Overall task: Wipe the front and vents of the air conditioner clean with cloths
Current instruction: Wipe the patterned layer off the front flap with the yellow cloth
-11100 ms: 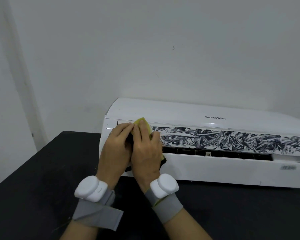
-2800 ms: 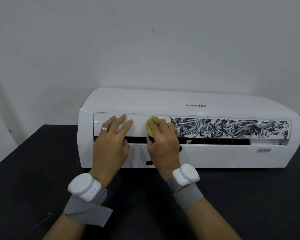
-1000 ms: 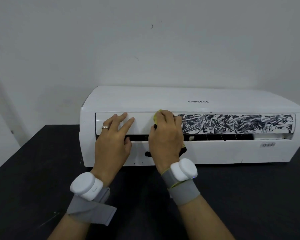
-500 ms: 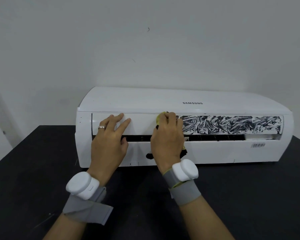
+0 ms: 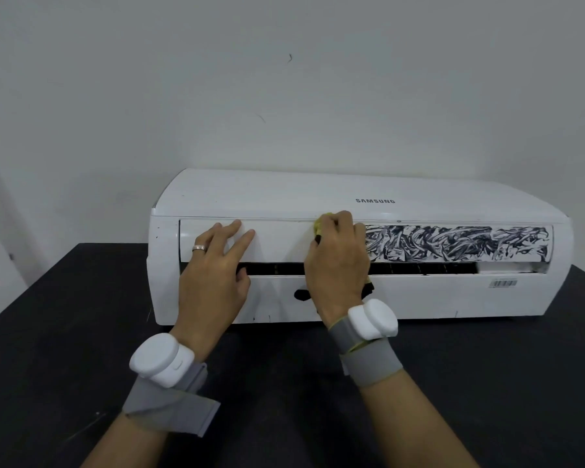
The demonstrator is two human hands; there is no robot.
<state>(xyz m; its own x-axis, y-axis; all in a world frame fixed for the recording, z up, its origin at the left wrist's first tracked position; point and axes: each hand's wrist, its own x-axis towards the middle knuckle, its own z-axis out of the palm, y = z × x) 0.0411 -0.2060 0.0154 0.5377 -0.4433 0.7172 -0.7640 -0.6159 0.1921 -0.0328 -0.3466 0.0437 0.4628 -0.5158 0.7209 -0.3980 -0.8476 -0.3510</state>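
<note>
Far left, the black table (image 5: 65,332) carries the white AC (image 5: 284,194), set lengthwise against the wall (image 5: 284,96) w/ its front toward you. Your left hand (image 5: 213,275) lies flat on the left part of the flap (image 5: 277,241): fingers straight & spread, holding nothing, ring (image 5: 199,248) on one finger, thumb down by the dark vent slot (image 5: 277,269). The left wrist sensor (image 5: 161,359) is white, on a grey strap.

Mid-flap, your right hand (image 5: 338,261) has its fingers curled over the cloth (image 5: 318,228) & presses it to the flap. A yellow edge shows by the fingertips; dark bits stick out under the palm, over the AC's lower front. The right wrist sensor (image 5: 372,319) sits just below. The flap is plain white from its left end up to this hand.

Right of the hand, black scribbles (image 5: 453,243) cover the flap nearly to its right end. A barcode sticker (image 5: 503,283) sits low on the right, under the slot.
</note>
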